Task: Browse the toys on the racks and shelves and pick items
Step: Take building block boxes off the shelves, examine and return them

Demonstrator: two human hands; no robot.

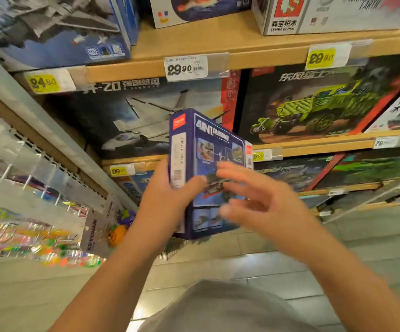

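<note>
Right in the middle, the left hand (167, 200) holds a blue toy box (208, 173) up in front of the shelves; its thumb curls over the front of the box and its palm wraps the thin side, so the grip is tight on the box; the other fingers are hidden behind it. The right hand (254, 197) is just beside the box front with its fingers spread and loose, holding nothing — it is blurry, so I cannot tell if the fingertips touch the box. The box stands nearly upright, tipped a little, and its bottom edge hangs in the air over the tiled floor (38, 295), where there is lots of open room. Behind the box sits a big jet plane box (134, 116) on a wooden shelf (194, 41), and next to that a green truck box (313, 104); the blue box covers part of the jet box. Price tags hang on the shelf edges, one white tag (185, 67) and one yellow tag (320, 58). On the left, a rack of small toys (26, 238) is too blurry to make out — only bright colours show. Boxes on the top shelf are cut off by the picture edge.
</note>
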